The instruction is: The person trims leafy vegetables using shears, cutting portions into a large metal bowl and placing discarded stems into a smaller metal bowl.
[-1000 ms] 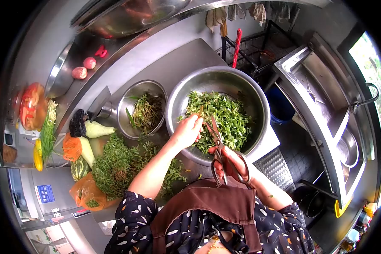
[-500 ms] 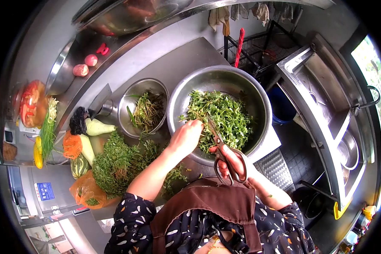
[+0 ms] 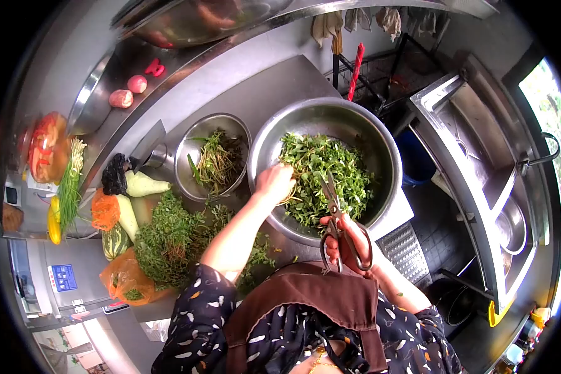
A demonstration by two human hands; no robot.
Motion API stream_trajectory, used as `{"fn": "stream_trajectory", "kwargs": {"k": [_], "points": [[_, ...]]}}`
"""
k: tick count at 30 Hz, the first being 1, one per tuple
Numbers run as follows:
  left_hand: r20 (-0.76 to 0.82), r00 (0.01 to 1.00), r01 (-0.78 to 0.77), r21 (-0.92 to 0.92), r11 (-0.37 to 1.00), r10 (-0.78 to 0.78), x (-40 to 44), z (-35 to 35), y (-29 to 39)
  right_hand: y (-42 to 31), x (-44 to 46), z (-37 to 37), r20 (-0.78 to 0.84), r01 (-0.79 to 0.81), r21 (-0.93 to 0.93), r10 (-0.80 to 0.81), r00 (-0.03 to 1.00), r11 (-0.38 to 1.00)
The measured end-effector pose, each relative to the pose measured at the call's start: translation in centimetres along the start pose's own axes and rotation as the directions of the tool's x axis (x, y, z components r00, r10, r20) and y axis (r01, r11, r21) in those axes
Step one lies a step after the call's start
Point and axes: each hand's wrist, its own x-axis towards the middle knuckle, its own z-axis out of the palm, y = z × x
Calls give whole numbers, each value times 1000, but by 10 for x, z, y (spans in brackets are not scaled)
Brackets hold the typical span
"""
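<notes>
My right hand (image 3: 353, 240) is wrapped round the dark handles of a pair of scissors (image 3: 331, 198). The blades are slightly apart and point away from me over the greens. My left hand (image 3: 275, 184) is closed over the near left rim of a large steel bowl (image 3: 389, 140), with a few thin stems poking out below the fingers. Cut leafy greens (image 3: 324, 168) fill much of this bowl. Left of it, a smaller steel bowl (image 3: 184, 140) contains trimmed stems (image 3: 219, 163). A heap of uncut greens (image 3: 168, 243) lies on the counter by my left forearm.
An orange bag (image 3: 128, 277), a striped squash (image 3: 115, 242) and a pale gourd (image 3: 146, 185) sit left of the heap. Spring onions (image 3: 73, 181) lie farther left. A steel sink (image 3: 474, 118) stands at right, with a blue bucket (image 3: 414, 156) between it and the counter.
My left hand has moved away from the blades, slightly left and up, toward the bowl's rim. The scissors have shifted a little right.
</notes>
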Motion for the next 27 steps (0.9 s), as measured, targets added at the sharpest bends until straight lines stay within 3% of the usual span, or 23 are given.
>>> {"fn": "stream_trajectory", "kwargs": {"k": [1,3,5,7,9,13,15,17,19,21,23,25,27], "points": [[-71,994,-83,1,997,83,-4,-3,1,0,-2,0,0,3,-3,-3,1000,1000],[-41,998,42,-218,975,-52,-4,-10,5,-2,-5,0,27,7,-22,-7,1000,1000],[-9,999,44,-389,920,-52,-10,-33,0,-2,-7,-4,16,9,-11,-9,1000,1000],[-115,993,-76,-529,845,17,-17,-51,-4,3,-3,-11,29,-45,2,45,999,999],[-140,990,-88,-571,816,9,-27,-64,-4,3,1,-7,48,-65,7,64,997,998],[-105,994,-29,-594,804,-42,-32,-72,-4,8,11,-6,87,-54,-9,55,995,998],[-252,968,-127,-561,818,-22,-17,-59,-20,7,14,-6,121,-51,0,51,991,999],[-219,975,-73,-518,853,-49,-2,-50,-29,3,10,-2,102,-56,-4,56,993,998],[-501,848,-343,-277,898,169,15,-26,-38,1,8,0,74,-67,19,66,995,998],[-498,851,-322,-243,915,167,24,-11,-37,3,7,-4,74,-61,7,60,995,998],[-87,996,-34,-149,988,21,26,-16,-26,0,4,-4,77,-48,-7,49,996,999],[-56,998,-42,-137,990,34,23,-23,-21,-1,2,-5,67,-45,3,45,997,999],[-83,994,-92,-349,933,67,23,-33,-23,-2,2,-7,58,-41,17,40,998,999]]}}
